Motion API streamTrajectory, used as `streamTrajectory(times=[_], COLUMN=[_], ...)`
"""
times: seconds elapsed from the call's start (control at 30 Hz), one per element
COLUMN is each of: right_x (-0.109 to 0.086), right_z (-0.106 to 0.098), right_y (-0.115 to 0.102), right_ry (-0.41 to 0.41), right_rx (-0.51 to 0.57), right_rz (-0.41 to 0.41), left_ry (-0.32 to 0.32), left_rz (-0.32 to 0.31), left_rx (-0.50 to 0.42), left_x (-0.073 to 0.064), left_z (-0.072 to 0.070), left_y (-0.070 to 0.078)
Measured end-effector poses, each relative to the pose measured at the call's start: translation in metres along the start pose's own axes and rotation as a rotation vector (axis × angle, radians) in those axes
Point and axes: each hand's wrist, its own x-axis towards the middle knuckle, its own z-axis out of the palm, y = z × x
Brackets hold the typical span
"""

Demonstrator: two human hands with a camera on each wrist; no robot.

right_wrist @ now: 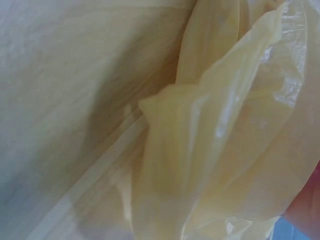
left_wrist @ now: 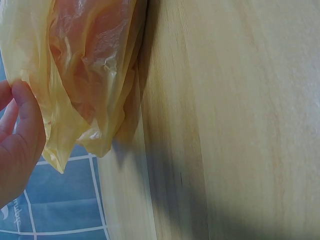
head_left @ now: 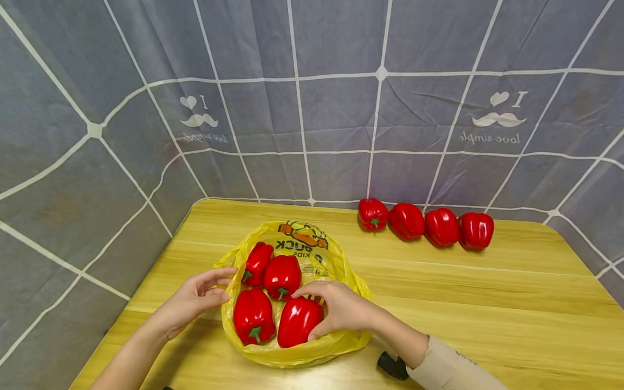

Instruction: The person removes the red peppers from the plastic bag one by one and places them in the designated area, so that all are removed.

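A yellow plastic bag [head_left: 336,262] lies spread wide at its mouth on the wooden table. My left hand [head_left: 195,298] pinches its left rim between thumb and fingers; the left wrist view shows the thumb [left_wrist: 27,107] against the thin film. Inside the bag, my right hand [head_left: 341,309] grips a glossy red bell pepper [head_left: 296,323], thumb on the near side and fingers on the far side. Three more bell peppers share the bag: one at the front left [head_left: 253,314], one behind [head_left: 257,262], one mid-bag [head_left: 283,275]. Bag film [right_wrist: 215,130] largely covers the right wrist view.
Several red bell peppers [head_left: 441,227] stand in a row along the table's back edge, right of the bag. A grey checked curtain [head_left: 336,119] borders the wooden table [head_left: 487,292] behind and at the sides. Under the right forearm is a small black object [head_left: 391,365].
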Motion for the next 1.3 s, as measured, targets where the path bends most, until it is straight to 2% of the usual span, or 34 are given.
streamTrajectory(times=[0.7, 1.0, 1.3], right_x=[0.0002, 0.0011, 0.0006], right_z=[0.0002, 0.0017, -0.0058], right_y=[0.0027, 0.0069, 0.0079], right_ry=[-0.026, -0.019, -0.007], right_rx=[0.108, 0.081, 0.076], right_rz=[0.009, -0.03, -0.051], left_ry=[-0.001, -0.002, -0.007], left_rz=[0.004, 0.004, 0.002], left_rx=[-0.006, -0.01, -0.002], left_x=[-0.0007, -0.0011, 0.0001], left_z=[0.0007, 0.0014, 0.0015], left_y=[-0.003, -0.0045, -0.0041])
